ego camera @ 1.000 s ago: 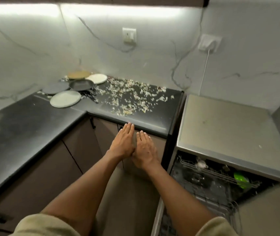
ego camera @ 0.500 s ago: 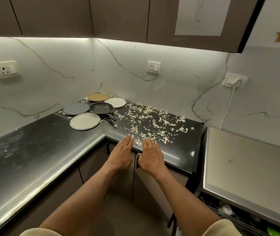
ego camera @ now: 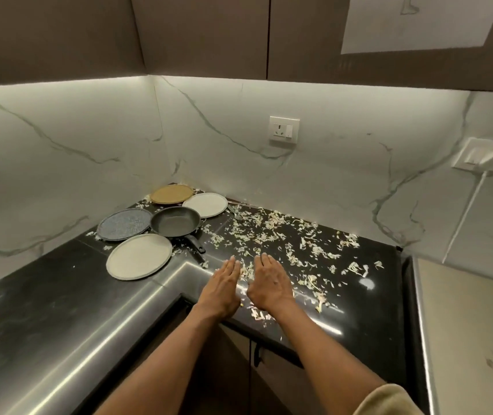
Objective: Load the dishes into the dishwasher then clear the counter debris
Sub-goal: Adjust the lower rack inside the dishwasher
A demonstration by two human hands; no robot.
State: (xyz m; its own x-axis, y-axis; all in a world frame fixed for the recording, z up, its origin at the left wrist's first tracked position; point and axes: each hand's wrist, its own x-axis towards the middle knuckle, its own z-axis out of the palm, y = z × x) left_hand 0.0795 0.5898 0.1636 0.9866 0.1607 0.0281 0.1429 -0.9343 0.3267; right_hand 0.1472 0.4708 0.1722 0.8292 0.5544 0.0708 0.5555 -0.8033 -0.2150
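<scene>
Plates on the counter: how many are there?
4, around the frying pan: a tan plate in the corner, a white plate on its right, a blue-grey plate, a cream plate nearest. None looks stacked.

The black, glossy L-shaped tabletop point(ego camera: 44, 319) carries a dark frying pan point(ego camera: 175, 220) in its corner. Against the pan's left sits a speckled grey plate point(ego camera: 124, 224); in front of the pan lies a pale plate point(ego camera: 139, 256); behind it a tan plate point(ego camera: 171, 194); to its right a white plate point(ego camera: 205, 204). Right of the pan, a spoon point(ego camera: 234, 212) and pale shredded debris point(ego camera: 284, 241) lie scattered across the surface.
</scene>
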